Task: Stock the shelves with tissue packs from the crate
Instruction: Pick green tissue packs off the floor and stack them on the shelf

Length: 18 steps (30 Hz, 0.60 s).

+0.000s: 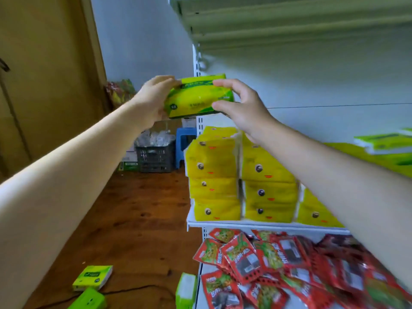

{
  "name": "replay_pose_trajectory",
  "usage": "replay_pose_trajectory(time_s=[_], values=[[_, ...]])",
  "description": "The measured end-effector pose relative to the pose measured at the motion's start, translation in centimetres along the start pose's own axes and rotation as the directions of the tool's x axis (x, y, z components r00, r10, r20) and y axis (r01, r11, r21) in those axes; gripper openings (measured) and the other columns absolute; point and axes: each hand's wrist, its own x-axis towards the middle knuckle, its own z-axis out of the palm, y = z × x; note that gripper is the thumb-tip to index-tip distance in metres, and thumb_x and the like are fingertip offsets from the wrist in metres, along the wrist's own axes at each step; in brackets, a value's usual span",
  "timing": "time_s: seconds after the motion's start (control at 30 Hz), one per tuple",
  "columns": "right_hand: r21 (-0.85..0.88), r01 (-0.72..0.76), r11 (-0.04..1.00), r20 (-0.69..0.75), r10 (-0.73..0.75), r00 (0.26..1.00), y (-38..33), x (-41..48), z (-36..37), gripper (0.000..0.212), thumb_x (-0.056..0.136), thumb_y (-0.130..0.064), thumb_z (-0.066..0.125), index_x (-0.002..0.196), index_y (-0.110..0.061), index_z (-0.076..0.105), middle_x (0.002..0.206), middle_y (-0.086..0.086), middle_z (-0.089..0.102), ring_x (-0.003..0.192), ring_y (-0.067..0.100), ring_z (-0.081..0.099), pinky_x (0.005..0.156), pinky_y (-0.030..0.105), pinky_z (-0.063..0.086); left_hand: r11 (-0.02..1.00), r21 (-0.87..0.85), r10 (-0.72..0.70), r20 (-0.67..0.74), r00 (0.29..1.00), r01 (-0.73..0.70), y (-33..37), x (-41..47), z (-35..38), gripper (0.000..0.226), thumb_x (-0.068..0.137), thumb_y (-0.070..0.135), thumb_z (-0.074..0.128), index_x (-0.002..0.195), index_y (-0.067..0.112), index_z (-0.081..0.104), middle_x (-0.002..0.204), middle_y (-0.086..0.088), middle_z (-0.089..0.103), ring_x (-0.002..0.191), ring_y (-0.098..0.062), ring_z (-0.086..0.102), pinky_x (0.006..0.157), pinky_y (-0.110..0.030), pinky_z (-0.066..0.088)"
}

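A green and yellow tissue pack (198, 98) is held up at the left end of the shelving, above the stacked yellow tissue packs (240, 179). My left hand (151, 101) grips its left end. On the other end my right hand (240, 108) pinches it between fingers and thumb. The yellow packs stand in stacks on the white shelf (245, 224). More green packs (383, 143) lie further right on that shelf. Down on the wooden floor lie loose green packs (92, 277), one more (186, 291) by the shelf foot.
Red snack packets (278, 264) fill the lower shelf. An upper shelf (267, 23) hangs overhead. A dark crate (156, 156) with clear-wrapped goods and a blue stool (185, 139) stand at the far wall. A black cable (133, 288) crosses the floor. A brown door is at left.
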Motion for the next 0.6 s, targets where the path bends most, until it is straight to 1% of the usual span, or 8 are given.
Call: replay_pose_trajectory(time_s=[0.1, 0.2, 0.23, 0.3, 0.37, 0.43, 0.53, 0.6], values=[[0.02, -0.082, 0.996, -0.074, 0.083, 0.994, 1.6, -1.4, -8.2, 0.034, 0.084, 0.001, 0.059, 0.107, -0.024, 0.056, 0.117, -0.005, 0.045, 0.122, 0.013, 0.046, 0.105, 0.033, 0.04, 0.998, -0.04, -0.052, 0.113, 0.992, 0.057, 1.9, -0.4, 8.4, 0.029, 0.095, 0.028, 0.053, 0.123, 0.022, 0.053, 0.093, 0.007, 0.056, 0.069, -0.008, 0.058, 0.061, -0.023, 0.051], [-0.02, -0.141, 0.99, -0.166, 0.136, 0.977, 3.8, -3.3, -16.0, 0.034, 0.082, -0.004, 0.063, 0.097, -0.034, 0.058, 0.116, -0.008, 0.046, 0.127, 0.016, 0.043, 0.107, 0.04, 0.039, 0.999, -0.018, -0.038, 0.224, 0.974, 0.043, 3.5, -1.5, 16.5, 0.002, 0.095, 0.027, 0.052, 0.094, 0.027, 0.053, 0.086, 0.005, 0.052, 0.065, -0.011, 0.056, 0.054, -0.019, 0.049], [-0.024, -0.154, 0.988, -0.189, 0.147, 0.971, 4.3, -3.9, -18.3, 0.034, 0.079, -0.006, 0.065, 0.094, -0.036, 0.059, 0.115, -0.008, 0.049, 0.126, 0.019, 0.045, 0.106, 0.041, 0.04, 0.999, -0.026, -0.034, 0.258, 0.966, 0.043, 3.8, -1.7, 19.0, 0.007, 0.095, 0.027, 0.051, 0.088, 0.026, 0.051, 0.089, 0.003, 0.052, 0.064, -0.011, 0.056, 0.055, -0.019, 0.049], [-0.017, -0.176, 0.984, -0.241, 0.167, 0.956, 5.4, -5.3, -23.0, 0.032, 0.076, -0.009, 0.066, 0.089, -0.038, 0.062, 0.12, -0.002, 0.053, 0.127, 0.022, 0.045, 0.103, 0.039, 0.043, 0.997, -0.055, -0.031, 0.316, 0.948, 0.051, 4.3, -2.2, 23.7, 0.004, 0.095, 0.029, 0.051, 0.096, 0.026, 0.052, 0.104, -0.002, 0.053, 0.066, -0.013, 0.058, 0.064, -0.022, 0.051], [0.002, -0.191, 0.982, -0.264, 0.184, 0.947, 6.2, -6.6, -27.5, 0.034, 0.08, -0.004, 0.063, 0.089, -0.037, 0.061, 0.125, 0.0, 0.049, 0.127, 0.021, 0.044, 0.096, 0.033, 0.047, 0.995, -0.083, -0.02, 0.368, 0.93, 0.054, 4.6, -2.7, 28.1, 0.029, 0.096, 0.03, 0.05, 0.124, 0.023, 0.049, 0.115, -0.005, 0.051, 0.07, -0.015, 0.059, 0.073, -0.027, 0.051], [-0.004, -0.214, 0.977, -0.281, 0.204, 0.938, 7.1, -7.8, -31.4, 0.036, 0.083, 0.0, 0.059, 0.091, -0.035, 0.06, 0.124, -0.001, 0.046, 0.117, 0.017, 0.047, 0.092, 0.029, 0.045, 0.996, -0.067, -0.026, 0.421, 0.907, 0.06, 4.7, -3.4, 32.2, 0.048, 0.097, 0.03, 0.048, 0.141, 0.018, 0.035, 0.118, -0.006, 0.05, 0.073, -0.016, 0.06, 0.076, -0.027, 0.051], [-0.001, -0.272, 0.962, -0.319, 0.258, 0.912, 8.4, -9.4, -36.0, 0.037, 0.085, 0.002, 0.056, 0.092, -0.034, 0.059, 0.126, 0.002, 0.045, 0.106, 0.015, 0.05, 0.088, 0.026, 0.042, 0.997, -0.036, -0.039, 0.499, 0.865, 0.065, 4.6, -4.8, 37.3, 0.052, 0.098, 0.032, 0.045, 0.146, 0.018, 0.028, 0.118, -0.007, 0.052, 0.075, -0.015, 0.06, 0.071, -0.023, 0.049], [0.026, -0.298, 0.954, -0.361, 0.287, 0.887, 9.7, -10.6, -38.4, 0.036, 0.085, 0.004, 0.055, 0.095, -0.031, 0.058, 0.122, 0.0, 0.047, 0.104, 0.014, 0.051, 0.092, 0.028, 0.041, 0.999, 0.003, -0.04, 0.532, 0.846, 0.045, 4.3, -5.0, 40.0, 0.052, 0.099, 0.032, 0.042, 0.146, 0.017, 0.026, 0.127, -0.011, 0.052, 0.085, -0.019, 0.06, 0.071, -0.025, 0.047]])
